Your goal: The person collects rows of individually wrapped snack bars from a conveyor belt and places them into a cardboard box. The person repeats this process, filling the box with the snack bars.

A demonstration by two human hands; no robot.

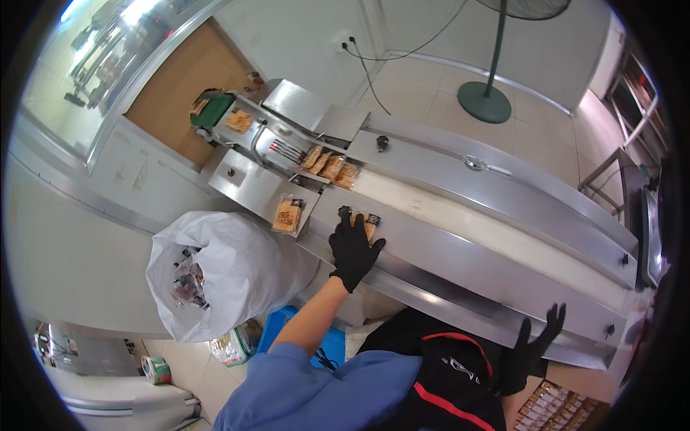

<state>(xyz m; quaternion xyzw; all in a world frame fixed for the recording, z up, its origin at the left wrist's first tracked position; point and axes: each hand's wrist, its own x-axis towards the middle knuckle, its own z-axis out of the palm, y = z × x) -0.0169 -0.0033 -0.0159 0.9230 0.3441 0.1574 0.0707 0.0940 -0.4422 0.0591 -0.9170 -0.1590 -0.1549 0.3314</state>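
My left hand (354,253), in a black glove, lies over a clear-wrapped snack packet (370,225) on the steel side deck of a conveyor. Its fingers are spread and cover part of the packet; whether they press on it is hidden. To the left, another snack packet (288,214) rests flat on a steel ledge. Several wrapped packets (333,168) sit in the channel at the far end of the white belt (458,231). My right hand (531,345), also gloved in black, is held near the deck's front edge, fingers apart and nothing in it.
A large white sack (232,269) holding wrappers stands left of the conveyor, with a blue crate (280,326) beside it. A small metal strainer (477,163) lies on the far deck. Beyond is a fan stand (484,102). Low at right, a carton holds packets (555,407).
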